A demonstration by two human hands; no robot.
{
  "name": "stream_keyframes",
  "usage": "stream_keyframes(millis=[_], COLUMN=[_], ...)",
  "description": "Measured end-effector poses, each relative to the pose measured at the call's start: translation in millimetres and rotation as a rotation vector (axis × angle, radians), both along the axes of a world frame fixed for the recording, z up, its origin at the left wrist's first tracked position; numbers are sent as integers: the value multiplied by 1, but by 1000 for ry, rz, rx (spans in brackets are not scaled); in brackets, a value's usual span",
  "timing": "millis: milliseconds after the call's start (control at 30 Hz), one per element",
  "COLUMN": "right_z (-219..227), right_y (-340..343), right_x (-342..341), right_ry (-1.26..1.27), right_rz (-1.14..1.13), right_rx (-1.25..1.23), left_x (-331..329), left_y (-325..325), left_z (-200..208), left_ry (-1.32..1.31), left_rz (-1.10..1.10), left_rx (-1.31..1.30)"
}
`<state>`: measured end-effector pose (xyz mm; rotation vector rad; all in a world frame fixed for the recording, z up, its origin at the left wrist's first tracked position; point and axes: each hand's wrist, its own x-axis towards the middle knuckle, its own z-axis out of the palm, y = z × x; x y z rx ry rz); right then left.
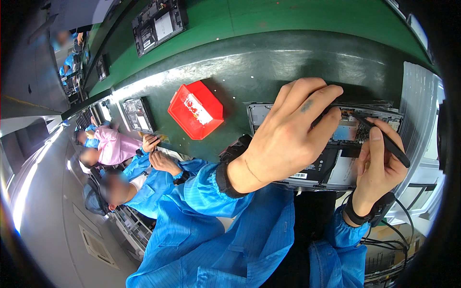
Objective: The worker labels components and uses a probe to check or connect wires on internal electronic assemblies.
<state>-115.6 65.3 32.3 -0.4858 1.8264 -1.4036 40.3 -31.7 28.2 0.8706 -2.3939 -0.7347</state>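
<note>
An opened laptop base (332,165) lies in front of me on the dark green bench, its circuit board and battery area exposed. My left hand (288,132) arches over its left half with bent fingers, thumb and fingertips near the board. Whatever those fingers grip, if anything, is hidden. Over the laptop's right side, my right hand (379,163) grips black tweezers (394,150). Their tip reaches in to the board near its upper edge. My left hand and wrist cover much of the laptop's left half.
A red bin (211,103) with small white pieces inside stands left of the laptop. Another opened laptop base (138,115) sits farther left, beside a co-worker's hands (161,156). More laptop bases, one of them (160,26) nearer, lie on the green strip beyond. Clear plastic trays (415,103) are at right.
</note>
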Motion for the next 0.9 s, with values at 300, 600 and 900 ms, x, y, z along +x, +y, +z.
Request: stream_keyframes(millis=[300,600,900], right_z=[2,-1,-1], right_y=[-5,3,1], right_x=[3,1,1], right_ry=[47,61,60], right_rz=[-10,-30,-5], right_rx=[48,46,52], left_x=[0,-11,-10], left_y=[-4,-1,-10], left_z=[2,13,11], left_ry=[2,-13,-55], left_rz=[29,112,171], left_rx=[40,209,264])
